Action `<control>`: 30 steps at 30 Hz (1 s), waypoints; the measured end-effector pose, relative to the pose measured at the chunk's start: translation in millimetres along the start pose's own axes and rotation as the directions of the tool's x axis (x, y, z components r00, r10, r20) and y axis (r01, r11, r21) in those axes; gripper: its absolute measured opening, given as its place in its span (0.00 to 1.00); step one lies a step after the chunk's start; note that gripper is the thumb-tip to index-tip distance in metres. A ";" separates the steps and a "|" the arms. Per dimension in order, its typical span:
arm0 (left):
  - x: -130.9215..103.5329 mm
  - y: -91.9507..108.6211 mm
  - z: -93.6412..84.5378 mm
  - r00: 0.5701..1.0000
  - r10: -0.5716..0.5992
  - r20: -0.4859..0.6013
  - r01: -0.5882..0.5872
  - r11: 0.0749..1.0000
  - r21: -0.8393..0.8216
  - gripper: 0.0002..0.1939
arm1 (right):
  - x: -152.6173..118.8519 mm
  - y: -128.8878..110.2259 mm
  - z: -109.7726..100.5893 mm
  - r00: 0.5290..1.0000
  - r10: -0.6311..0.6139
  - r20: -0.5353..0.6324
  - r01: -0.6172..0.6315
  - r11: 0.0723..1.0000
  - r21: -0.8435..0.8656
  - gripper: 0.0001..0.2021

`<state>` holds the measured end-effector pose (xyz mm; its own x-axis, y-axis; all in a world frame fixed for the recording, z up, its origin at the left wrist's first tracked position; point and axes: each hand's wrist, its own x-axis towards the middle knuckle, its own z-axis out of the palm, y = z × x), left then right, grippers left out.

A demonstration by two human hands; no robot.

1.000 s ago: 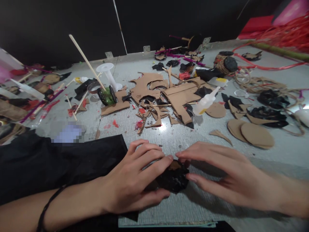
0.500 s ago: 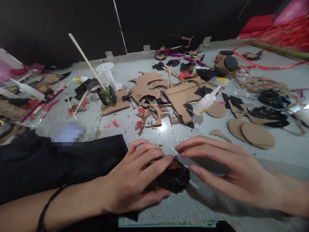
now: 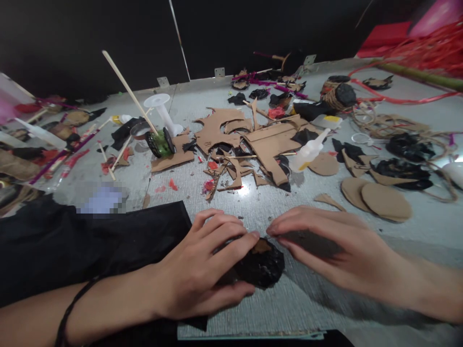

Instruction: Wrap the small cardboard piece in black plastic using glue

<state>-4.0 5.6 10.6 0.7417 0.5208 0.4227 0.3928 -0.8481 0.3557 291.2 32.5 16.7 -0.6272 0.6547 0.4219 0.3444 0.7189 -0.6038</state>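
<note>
In front of me a round cardboard piece wrapped in black plastic (image 3: 262, 267) lies on the table, a brown patch of card showing near its top. My left hand (image 3: 208, 265) is laid over its left side, thumb at the near edge and fingers across the top, holding it down. Just right of the disc is my right hand (image 3: 336, 250), its fingertips pinched together close to the disc's upper right edge. I cannot make out whether anything thin is between those fingertips. Under my left forearm spreads a black plastic sheet (image 3: 144, 231).
Torn cardboard (image 3: 267, 144) and scraps cover the middle of the table. A glue bottle (image 3: 309, 152) lies beyond my right hand, near cardboard discs (image 3: 387, 200). A green spool with a stick (image 3: 161, 143) stands at left. Twine (image 3: 394, 125) is on the right.
The thumb and fingers of my right hand have come together from a spread pose into a pinch beside the disc. My left hand and the disc look the same.
</note>
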 end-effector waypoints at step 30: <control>0.6 -0.1 -0.2 1.000 0.010 -0.016 -0.010 1.000 0.010 0.24 | 1.5 -1.2 -4.3 0.979 -0.192 0.070 0.194 0.981 -0.027 0.13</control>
<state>-3.6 6.1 10.9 0.7367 0.5138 0.4396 0.3911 -0.8541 0.3428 292.8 33.6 21.0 -0.7288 0.4865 0.4818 0.2343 0.8384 -0.4922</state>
